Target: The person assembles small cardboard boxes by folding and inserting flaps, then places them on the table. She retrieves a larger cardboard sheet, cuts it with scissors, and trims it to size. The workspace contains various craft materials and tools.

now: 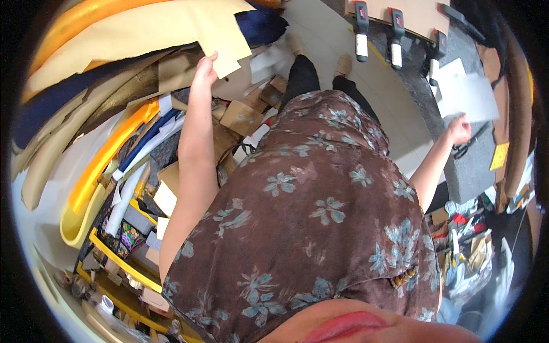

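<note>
Fabric-like material in pale yellow, seen at 11 o'clock as a long pale yellow sheet (143,37) with a notched end, is held at its edge by the left hand (207,72), whose fingers appear to be pinched on it. At 2 o'clock, a white sheet (472,98) is gripped at its near edge by the right hand (458,130), thumb and fingers pressed together. It is laid above a grey table (469,174), partly over a second white sheet (449,72). Black scissors (472,140) are set just beside the right hand, toward 3 o'clock. Several black tools (396,34) with white ends are ranged at the table's edge between 1 and 2 o'clock, near a brown board (420,14).

At 8 o'clock, a rack (123,261) with yellow edging is packed with orange, blue and white rolls (146,140), patterned cloth (129,237) and grey pieces. Beneath, a lower shelf (128,297) is loaded with a white tube (106,304) and small scraps. A cardboard box (240,118) is placed at 11 o'clock; its contents cannot be made out. Crumpled wrappings (466,254), some red, are heaped at 4 o'clock; whether they are held in a bin cannot be told.
</note>
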Demonstrator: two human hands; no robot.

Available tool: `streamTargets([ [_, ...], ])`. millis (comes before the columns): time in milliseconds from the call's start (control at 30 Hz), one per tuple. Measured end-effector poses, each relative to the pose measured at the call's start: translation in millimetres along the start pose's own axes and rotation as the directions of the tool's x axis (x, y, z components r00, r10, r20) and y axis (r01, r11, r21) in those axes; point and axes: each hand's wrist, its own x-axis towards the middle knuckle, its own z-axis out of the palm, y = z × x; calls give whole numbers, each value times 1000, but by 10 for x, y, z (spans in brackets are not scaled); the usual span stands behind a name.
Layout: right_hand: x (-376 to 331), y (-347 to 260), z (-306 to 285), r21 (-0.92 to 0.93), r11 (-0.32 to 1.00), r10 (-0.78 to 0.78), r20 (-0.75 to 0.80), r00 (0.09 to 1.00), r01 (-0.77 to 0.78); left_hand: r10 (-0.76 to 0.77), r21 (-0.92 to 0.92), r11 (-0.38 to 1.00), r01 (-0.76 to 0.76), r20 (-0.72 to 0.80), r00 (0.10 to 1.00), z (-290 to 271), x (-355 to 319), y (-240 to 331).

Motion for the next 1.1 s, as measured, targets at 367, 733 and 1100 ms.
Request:
streamTargets([
  [367,-758,-1838,-527,489,696,-574,-61,816,526,-28,-86,996,34,68,997,260,-178,-62],
  [733,-4261,-1952,2546,140,868,-219,969,-115,-477,-42,-137,989,63,154,987,596,-384,92],
  [1100,-4754,-1654,2707,112,962,-142,984,-105,-249,147,74,987,-142,-73,986,748,-521,-27],
])
